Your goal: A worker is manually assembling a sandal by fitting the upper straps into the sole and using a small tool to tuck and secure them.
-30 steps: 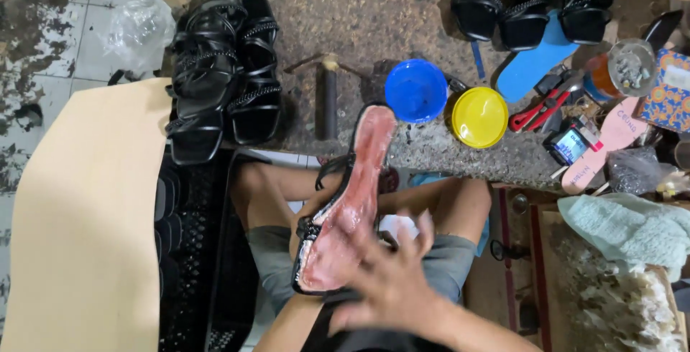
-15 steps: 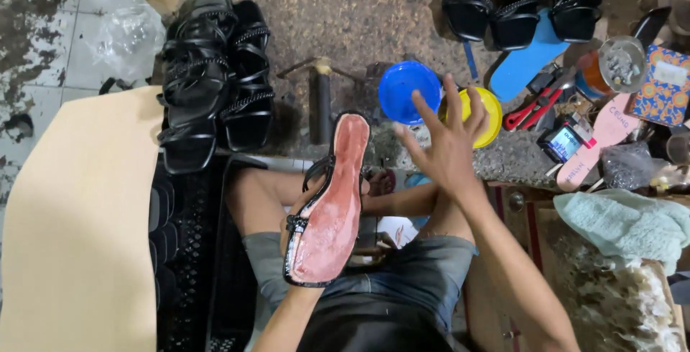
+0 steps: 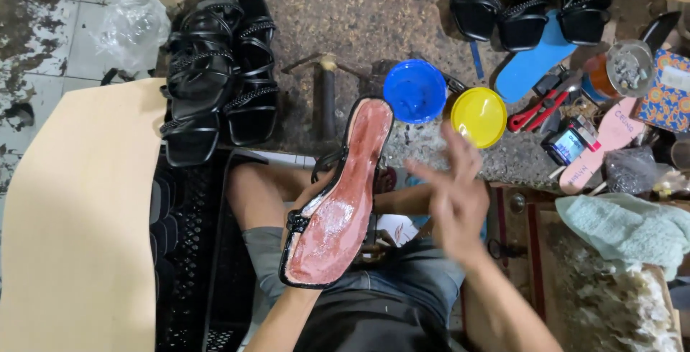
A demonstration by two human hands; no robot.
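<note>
Left hand (image 3: 305,204) is wrapped around the sandal (image 3: 338,197) from underneath, sole side up over the lap, toe pointing toward the near edge of the stone floor. That pinkish-red sole looks wet and glossy, probably glued. The right hand (image 3: 453,194) is spread and grasping nothing, blurred, hovering just beside the sandal's right edge.

The risks as I read them: that loose right hand is close enough to brush the shiny sole and smear whatever coats it, or pick it up on the fingers. The sandal is gripped only from below by its straps, so a tilt could tip the coated face onto the shorts. Just beyond the toe sits the blue bowl (image 3: 415,91), with the yellow lid (image 3: 479,116) touching or nearly touching it on the right; a careless swing could knock either.

The floor is rough speckled stone, crowded. Black strappy sandals (image 3: 215,71) stack at the left, more black sandals (image 3: 528,7) line the far edge, and a hammer (image 3: 327,97) lies in the middle. Red-handled pliers (image 3: 535,111), a blue insole (image 3: 535,61) and a pink insole (image 3: 604,143) clutter the right. A tan sheet (image 3: 79,222) covers the near left corner.
</note>
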